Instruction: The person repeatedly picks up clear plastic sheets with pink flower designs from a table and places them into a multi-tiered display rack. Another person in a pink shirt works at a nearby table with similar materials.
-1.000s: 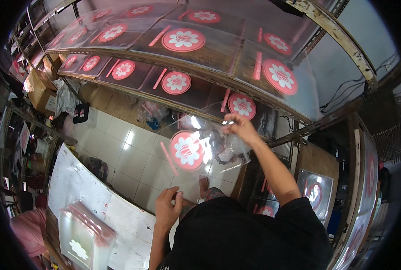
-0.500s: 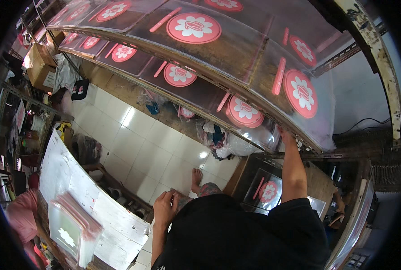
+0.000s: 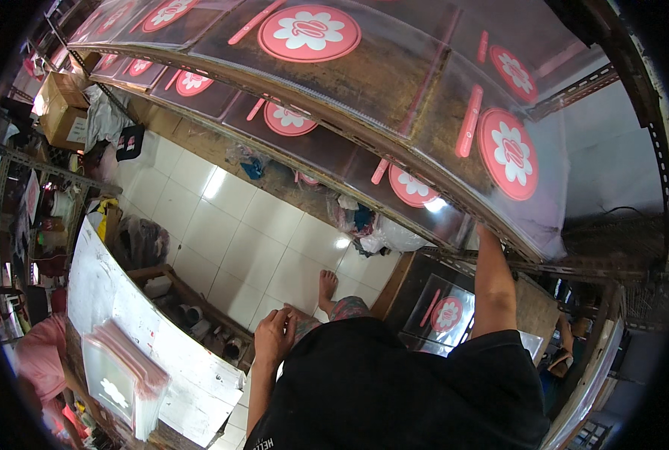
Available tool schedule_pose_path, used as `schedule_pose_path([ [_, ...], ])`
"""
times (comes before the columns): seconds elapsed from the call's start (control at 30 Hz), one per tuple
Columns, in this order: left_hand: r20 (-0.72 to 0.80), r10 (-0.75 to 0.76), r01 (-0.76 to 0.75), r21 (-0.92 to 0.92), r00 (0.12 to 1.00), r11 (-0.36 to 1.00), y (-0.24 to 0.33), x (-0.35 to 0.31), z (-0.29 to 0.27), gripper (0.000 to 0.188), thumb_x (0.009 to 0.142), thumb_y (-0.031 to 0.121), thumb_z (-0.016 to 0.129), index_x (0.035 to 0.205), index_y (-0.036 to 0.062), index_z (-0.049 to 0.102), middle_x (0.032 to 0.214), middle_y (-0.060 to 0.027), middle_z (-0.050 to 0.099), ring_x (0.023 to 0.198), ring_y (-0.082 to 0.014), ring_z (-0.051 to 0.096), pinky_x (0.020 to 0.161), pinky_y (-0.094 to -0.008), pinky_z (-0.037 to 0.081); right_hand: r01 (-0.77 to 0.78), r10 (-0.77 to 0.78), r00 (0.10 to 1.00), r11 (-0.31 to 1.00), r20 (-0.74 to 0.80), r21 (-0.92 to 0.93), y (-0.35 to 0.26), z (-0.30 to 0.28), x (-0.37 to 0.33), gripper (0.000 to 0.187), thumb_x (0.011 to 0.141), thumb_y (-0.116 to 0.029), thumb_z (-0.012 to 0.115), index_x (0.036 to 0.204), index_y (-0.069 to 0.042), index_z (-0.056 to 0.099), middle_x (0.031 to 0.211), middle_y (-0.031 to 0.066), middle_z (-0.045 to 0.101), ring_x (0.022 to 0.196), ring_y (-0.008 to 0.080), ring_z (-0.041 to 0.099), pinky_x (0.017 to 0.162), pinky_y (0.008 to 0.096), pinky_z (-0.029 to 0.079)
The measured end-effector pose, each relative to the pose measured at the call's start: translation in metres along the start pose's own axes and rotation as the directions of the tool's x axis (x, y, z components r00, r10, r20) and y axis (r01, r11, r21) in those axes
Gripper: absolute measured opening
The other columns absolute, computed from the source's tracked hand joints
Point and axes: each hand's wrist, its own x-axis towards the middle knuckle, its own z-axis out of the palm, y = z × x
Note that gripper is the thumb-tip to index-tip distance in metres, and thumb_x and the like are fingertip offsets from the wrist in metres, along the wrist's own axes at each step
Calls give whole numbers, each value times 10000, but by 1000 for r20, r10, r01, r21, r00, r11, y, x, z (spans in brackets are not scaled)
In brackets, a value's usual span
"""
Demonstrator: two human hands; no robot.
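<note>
My right arm stretches up to the rack, and my right hand reaches in beneath the edge of the upper shelf, onto the right end of the lower shelf. Its fingers are hidden there. Nearest to it are clear plastic sheets printed with a pink disc and white flower on the lower shelf. Above lies a similar printed sheet on the upper shelf. My left hand hangs by my thigh with its fingers curled in; whatever is inside them, if anything, cannot be seen.
A white-topped table on the left bears a stack of clear plastic pieces. Another printed sheet lies on a dark surface below my right arm. A person in pink is at far left. Boxes stand at the back left.
My right hand has gone further under the upper shelf, so its fingers no longer show. My view has shifted slightly. The left hand stays by my thigh.
</note>
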Motion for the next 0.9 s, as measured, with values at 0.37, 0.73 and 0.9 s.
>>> schedule_pose_path([
  [0.37, 16, -30, 30, -8, 999, 1000, -5, -5, 7, 218, 889, 192, 673, 1049, 44, 681, 872, -143, 696, 779, -352, 690, 712, -444, 547, -6, 5, 1000, 1000, -17, -26, 0, -3, 7, 413, 876, -296, 730, 1200, -60, 634, 1250, 152, 637, 1131, 329, 608, 1016, 451, 471],
  [0.73, 28, -45, 45, -7, 999, 999, -10, -9, 9, 217, 897, 186, 665, 1063, 46, 685, 881, -148, 699, 751, -342, 695, 703, -444, 550, -4, 2, 999, 998, -44, -55, 3, 2, 5, 434, 852, -306, 750, 1190, -61, 631, 1256, 164, 628, 1140, 348, 598, 1021, 463, 463],
  [0.9, 32, -45, 45, 7, 998, 999, -11, -11, 10, 203, 889, 151, 673, 1056, 35, 686, 872, -156, 688, 765, -331, 695, 686, -404, 543, -4, 0, 999, 998, -54, -66, 2, 4, 6, 444, 841, -310, 760, 1185, -62, 629, 1259, 170, 624, 1144, 357, 594, 1023, 469, 459],
])
